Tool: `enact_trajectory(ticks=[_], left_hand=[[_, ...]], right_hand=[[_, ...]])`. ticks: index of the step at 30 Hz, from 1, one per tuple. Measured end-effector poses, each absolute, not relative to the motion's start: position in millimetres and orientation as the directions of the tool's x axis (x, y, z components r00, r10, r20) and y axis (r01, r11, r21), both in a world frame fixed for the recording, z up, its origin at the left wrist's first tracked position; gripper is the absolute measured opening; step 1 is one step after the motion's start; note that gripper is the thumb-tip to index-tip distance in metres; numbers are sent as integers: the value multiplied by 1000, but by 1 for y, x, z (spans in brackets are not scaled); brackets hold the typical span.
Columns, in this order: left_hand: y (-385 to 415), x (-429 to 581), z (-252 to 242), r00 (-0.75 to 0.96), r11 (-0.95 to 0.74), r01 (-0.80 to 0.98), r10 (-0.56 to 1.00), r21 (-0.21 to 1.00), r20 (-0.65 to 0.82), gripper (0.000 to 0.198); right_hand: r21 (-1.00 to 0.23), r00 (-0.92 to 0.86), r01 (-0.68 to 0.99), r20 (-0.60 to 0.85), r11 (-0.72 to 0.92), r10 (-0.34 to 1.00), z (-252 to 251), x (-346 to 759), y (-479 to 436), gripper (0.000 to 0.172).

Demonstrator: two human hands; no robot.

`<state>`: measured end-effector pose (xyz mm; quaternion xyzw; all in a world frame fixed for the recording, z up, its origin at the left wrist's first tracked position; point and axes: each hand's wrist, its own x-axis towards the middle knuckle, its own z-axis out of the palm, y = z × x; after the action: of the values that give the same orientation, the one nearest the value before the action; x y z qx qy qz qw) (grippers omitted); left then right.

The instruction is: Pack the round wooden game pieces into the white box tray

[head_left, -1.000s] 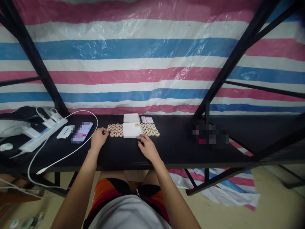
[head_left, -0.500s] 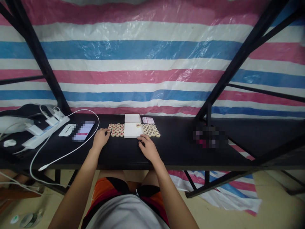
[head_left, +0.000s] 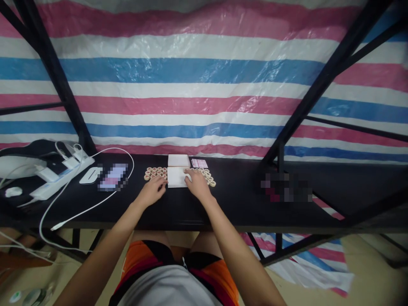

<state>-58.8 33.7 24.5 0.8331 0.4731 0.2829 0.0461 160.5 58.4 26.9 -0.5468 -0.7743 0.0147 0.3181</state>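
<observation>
— On the black surface (head_left: 236, 204), right at the middle, what are the hands doing?

— Both are down among the game things. The left hand (head_left: 154, 190) sits with its fingers curled, the tips at the near edge of the left cluster of round pieces (head_left: 155, 172). Whether it pinches one I cannot tell; the fingers hide it.

— And the other?

— The right hand (head_left: 196, 183) lies over the right side of the white box (head_left: 174, 177), knuckles up, fingertips on or just above the box. I cannot tell if they grip anything either. The hand also covers part of the right cluster of round pieces (head_left: 208, 176).

— So the box sits between the two clusters?

— Yes, touching them or very nearly so on both sides. A second white box (head_left: 178, 160) lies just behind it. A small pink card (head_left: 199, 163) is beside that one, behind the right cluster.

— Anything else along the surface?

— Off to the left, well apart from the pieces, there is a phone (head_left: 113, 177) with a flat white device (head_left: 90, 174) next to it. Further left is a white power strip (head_left: 60, 180) with plugs in it. A white cable (head_left: 79, 212) loops round the phone and runs toward the near edge. Behind it all hangs a striped tarp (head_left: 191, 85) in pink, white and blue, with black frame bars (head_left: 306, 106) slanting across it.
</observation>
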Motion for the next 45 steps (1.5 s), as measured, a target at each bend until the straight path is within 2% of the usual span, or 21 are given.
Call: enact_trajectory(ticks=[3, 5, 9, 12, 17, 19, 22, 24, 27, 29, 32, 38, 45], left_hand=[[24, -41, 22, 549, -662, 722, 725, 202, 416, 34], [21, -35, 20, 609, -699, 700, 692, 148, 387, 37], [22, -33, 15, 593, -668, 733, 721, 130, 357, 37], [24, -35, 14, 611, -681, 721, 712, 127, 347, 35], [17, -31, 21, 602, -685, 713, 707, 149, 370, 30], [10, -26, 25, 590, -676, 707, 725, 205, 355, 28], [-2, -17, 24, 519, -605, 703, 796, 375, 311, 23], [-5, -12, 21, 452, -547, 691, 837, 472, 309, 21], [-6, -10, 16, 360, -480, 677, 877, 558, 317, 20], [-5, -11, 15, 319, -446, 651, 895, 614, 312, 20], [-4, -14, 15, 312, -436, 617, 900, 655, 305, 21], [-5, -17, 9, 444, -562, 615, 826, 553, 347, 30], [-6, -16, 10, 458, -571, 642, 821, 512, 341, 27]], right_hand=[[-218, -228, 927, 323, 306, 919, 36, 152, 85, 31], [-138, -226, 954, 253, 266, 941, 37, 147, 95, 30], [-36, -263, 960, 242, 279, 934, 34, 142, 97, 28], [-19, -293, 951, 268, 309, 918, 31, 143, 95, 27], [-108, -277, 943, 274, 315, 921, 34, 148, 97, 20], [-224, -278, 902, 352, 368, 894, 36, 153, 92, 17], [-488, -191, 739, 510, 465, 839, 29, 164, 70, 17], [-628, -159, 608, 502, 485, 850, 18, 171, 49, 20], [-735, -251, 493, 393, 466, 885, 0, 177, 24, 25], [-740, -290, 480, 373, 471, 881, -6, 177, 15, 27], [-683, -331, 504, 412, 528, 849, -7, 175, 9, 28], [-680, -288, 529, 418, 507, 862, -9, 175, 8, 35], [-686, -265, 531, 423, 497, 867, -12, 176, 10, 25]])
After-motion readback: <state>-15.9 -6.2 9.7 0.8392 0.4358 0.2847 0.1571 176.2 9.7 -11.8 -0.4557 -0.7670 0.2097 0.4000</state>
